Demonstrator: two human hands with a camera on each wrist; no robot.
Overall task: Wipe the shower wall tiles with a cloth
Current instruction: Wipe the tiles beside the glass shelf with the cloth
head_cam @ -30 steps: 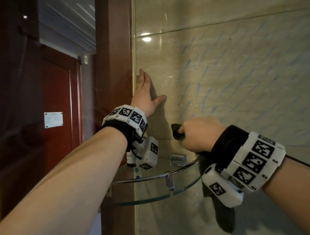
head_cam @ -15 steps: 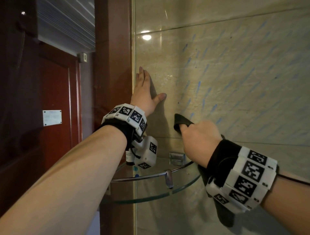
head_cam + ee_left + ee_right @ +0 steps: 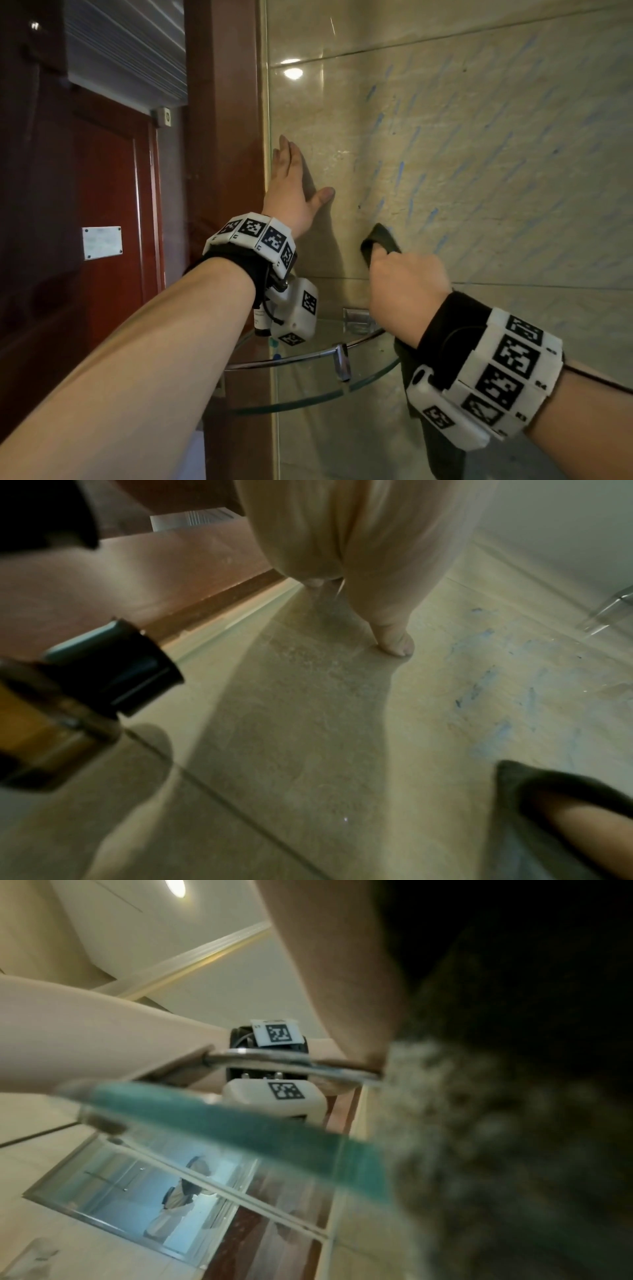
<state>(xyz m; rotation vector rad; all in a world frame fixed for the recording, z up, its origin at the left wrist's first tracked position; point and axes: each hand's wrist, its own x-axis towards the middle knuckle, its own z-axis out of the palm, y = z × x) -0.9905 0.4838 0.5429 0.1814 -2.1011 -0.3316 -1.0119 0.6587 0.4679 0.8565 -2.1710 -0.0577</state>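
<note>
The beige wall tiles (image 3: 479, 144) carry many short blue streaks (image 3: 412, 137). My left hand (image 3: 291, 185) lies flat on the tile by the wall's left edge, fingers straight and pointing up, thumb spread to the right; the left wrist view shows its thumb tip (image 3: 397, 645) on the tile. Lower and to the right, my right hand (image 3: 404, 287) grips a dark cloth (image 3: 378, 240) and holds it against the tile. The cloth's upper fold sticks out above the knuckles, and the rest hangs below the wrist (image 3: 442, 445). It fills the right wrist view (image 3: 514, 1123).
A glass corner shelf (image 3: 308, 394) with a chrome rail (image 3: 339, 363) juts from the wall just below both hands. A small dark-capped bottle (image 3: 68, 704) stands on it under my left wrist. A brown wooden door frame (image 3: 222, 137) borders the tiles on the left.
My right hand with the cloth has slid up and a little to the right along the tile. The left hand has stayed pressed in place.
</note>
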